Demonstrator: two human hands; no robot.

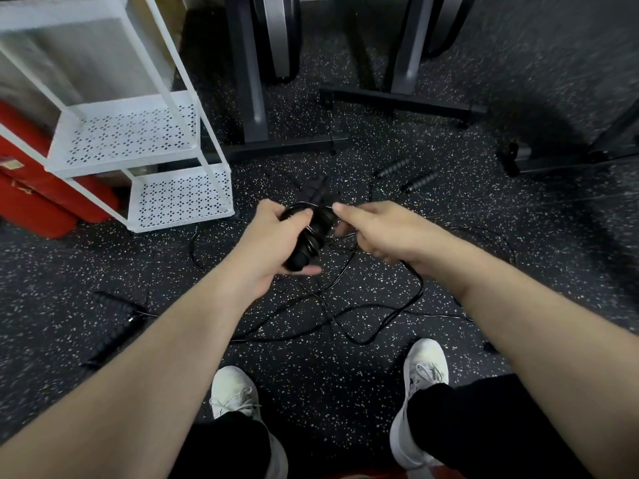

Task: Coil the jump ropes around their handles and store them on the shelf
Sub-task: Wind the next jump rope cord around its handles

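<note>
Speckled gym floor [345, 375] lies under loose ropes. Left hand [273, 243] grasps 2 handles [309, 242], partly wrapped; right hand [377, 233] pinches the cord [397, 305], mid-coil. Beside the white shelf [121, 140], bare as far as shown, 2 more handle pairs [404, 176] [114, 326] wait unwound.

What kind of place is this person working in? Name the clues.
Probably a gym: speckled rubber floor, dark exercise-machine bases, and black jump rope handles lying loose by a white shelf.
</note>
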